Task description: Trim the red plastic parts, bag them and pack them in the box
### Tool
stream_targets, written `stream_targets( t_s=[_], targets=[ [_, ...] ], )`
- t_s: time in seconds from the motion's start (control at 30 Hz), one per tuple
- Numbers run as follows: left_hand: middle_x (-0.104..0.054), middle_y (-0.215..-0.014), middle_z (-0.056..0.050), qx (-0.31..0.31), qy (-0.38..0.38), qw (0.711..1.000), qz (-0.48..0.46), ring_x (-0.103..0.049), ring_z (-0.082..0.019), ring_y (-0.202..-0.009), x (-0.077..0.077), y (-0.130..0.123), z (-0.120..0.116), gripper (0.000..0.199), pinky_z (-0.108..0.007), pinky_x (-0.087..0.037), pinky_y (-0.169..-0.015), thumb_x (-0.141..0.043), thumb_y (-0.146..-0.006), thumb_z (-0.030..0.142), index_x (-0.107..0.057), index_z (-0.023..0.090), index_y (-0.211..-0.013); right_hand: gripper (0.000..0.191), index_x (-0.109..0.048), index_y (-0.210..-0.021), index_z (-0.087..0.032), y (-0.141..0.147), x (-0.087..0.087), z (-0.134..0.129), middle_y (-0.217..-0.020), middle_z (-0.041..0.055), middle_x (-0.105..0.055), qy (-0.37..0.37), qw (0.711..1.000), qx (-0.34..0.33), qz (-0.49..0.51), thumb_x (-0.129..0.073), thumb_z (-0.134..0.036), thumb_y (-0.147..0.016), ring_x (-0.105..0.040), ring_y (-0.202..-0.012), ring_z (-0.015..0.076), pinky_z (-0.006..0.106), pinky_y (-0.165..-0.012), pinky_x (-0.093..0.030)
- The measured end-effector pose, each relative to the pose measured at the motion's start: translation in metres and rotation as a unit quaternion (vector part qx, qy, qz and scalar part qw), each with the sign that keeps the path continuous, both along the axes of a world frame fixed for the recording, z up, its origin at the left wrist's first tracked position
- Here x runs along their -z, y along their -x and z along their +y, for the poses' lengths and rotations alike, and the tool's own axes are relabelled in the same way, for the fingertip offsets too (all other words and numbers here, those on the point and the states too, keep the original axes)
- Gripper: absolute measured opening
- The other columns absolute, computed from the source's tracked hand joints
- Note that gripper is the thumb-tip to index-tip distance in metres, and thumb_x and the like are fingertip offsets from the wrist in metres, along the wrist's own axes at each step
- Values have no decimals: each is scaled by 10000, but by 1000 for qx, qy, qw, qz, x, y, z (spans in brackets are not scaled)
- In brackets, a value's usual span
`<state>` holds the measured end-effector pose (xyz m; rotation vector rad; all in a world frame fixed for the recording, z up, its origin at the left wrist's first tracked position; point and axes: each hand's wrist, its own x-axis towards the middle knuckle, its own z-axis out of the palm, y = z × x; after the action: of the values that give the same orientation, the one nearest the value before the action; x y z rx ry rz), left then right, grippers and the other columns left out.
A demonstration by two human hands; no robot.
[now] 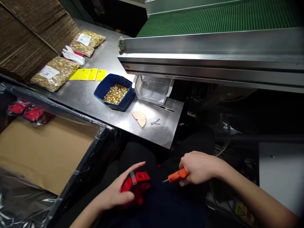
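Note:
Low in the view, over my lap, my left hand (pixel 116 193) is wrapped round a chunky red plastic piece with a dark grey band (pixel 136 186); its underside is in shadow and its kind is unclear. My right hand (pixel 200 166) grips an orange-handled screwdriver (pixel 177 176), whose thin metal tip points left towards the red piece. A gap separates the tip from that piece. Nearest on the metal table (pixel 163 136) lie a pale half-round disc (pixel 140 118), small silver pins (pixel 155 122) and slim tweezers (pixel 163 108).
A blue bin (pixel 128 99) of small brass-coloured parts stands beside a clear bin (pixel 152 90). Bags of similar parts (pixel 55 74), yellow labels (pixel 86 74) and white gloves (pixel 72 55) lie behind. A green conveyor (pixel 213 20) overhangs at right; a lined box (pixel 49 145) holds wrapped red items.

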<state>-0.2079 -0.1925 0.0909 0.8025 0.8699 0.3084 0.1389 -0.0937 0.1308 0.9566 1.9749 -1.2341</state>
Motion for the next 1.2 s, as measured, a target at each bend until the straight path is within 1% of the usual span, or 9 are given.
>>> stream_targets(
  t_s=[0.13,0.23,0.3,0.43,0.53,0.67,0.9,1.03,1.2],
  targets=[
    [-571,-1470,-141,253,-218,906,259,-566,-404,-1285,-23,-25,21,1202,-569,-426,-1119,-751,-636,183,-113,310,-1646,407,-678,-672,-229,2,-11,11,-545,-13,-587,-21,1000,-5,-20,-669,-622,-779,-511,-475,146,280,-499,-271],
    [-621,-1381,-236,412,-319,800,297,-607,-447,-1171,-35,-46,39,1239,-606,-438,-1084,-732,-588,129,-81,118,-1642,405,-714,-701,-224,22,-20,21,-600,22,-650,-44,998,-35,-33,-665,-621,-765,-572,-516,181,289,-507,-307],
    [-642,-1354,-231,437,-345,781,283,-629,-438,-1110,-35,-48,47,1248,-610,-443,-1074,-744,-579,138,-86,108,-1639,395,-743,-739,-206,35,-23,25,-669,66,-699,-66,995,-55,-47,-666,-593,-762,-628,-572,216,295,-519,-334],
    [-618,-1440,-89,307,-274,878,243,-599,-399,-1242,-18,-22,51,1157,-558,-443,-1110,-773,-641,196,-197,370,-1629,227,-731,-718,-208,31,-29,18,-667,67,-710,-110,993,-27,-34,-657,-419,-757,-657,-589,222,288,-495,-304],
    [-607,-1469,-63,51,-91,977,187,-606,-357,-1282,3,-8,42,853,-502,-489,-1095,-747,-799,372,-373,384,-1564,58,-676,-653,-223,17,-35,1,-570,18,-656,-115,993,19,-26,-645,-266,-677,-619,-517,188,285,-460,-246],
    [-724,-1291,-170,-302,241,917,96,-742,-338,-1017,24,-29,18,666,-443,-630,-858,-637,-893,590,-574,161,-1398,74,-676,-715,-214,24,-37,-28,-639,36,-693,-115,992,29,-40,-625,-255,-682,-645,-554,221,313,-479,-270],
    [-705,-1354,-144,-339,315,886,-8,-739,-362,-1101,23,-43,6,794,-470,-616,-954,-761,-862,477,-419,246,-1540,268,-662,-1035,-168,5,1,-16,-1161,123,-686,-319,947,35,-2,-577,-100,-790,-606,-1127,285,417,-1011,-393],
    [-671,-1408,-140,-346,282,895,-17,-689,-331,-1215,12,-36,21,797,-438,-600,-992,-733,-896,447,-359,265,-1575,293,-600,-1245,-222,-42,43,31,-1338,146,-570,-441,894,30,-72,-569,-250,-955,-561,-1124,302,408,-921,-409],
    [-672,-1403,-139,-323,242,915,-18,-689,-341,-1204,0,-46,29,757,-457,-587,-986,-713,-902,456,-383,264,-1555,383,-550,-1364,-193,-81,109,91,-1354,171,-560,-431,892,2,-134,-483,-170,-988,-629,-969,252,322,-754,-456]
  ],
)
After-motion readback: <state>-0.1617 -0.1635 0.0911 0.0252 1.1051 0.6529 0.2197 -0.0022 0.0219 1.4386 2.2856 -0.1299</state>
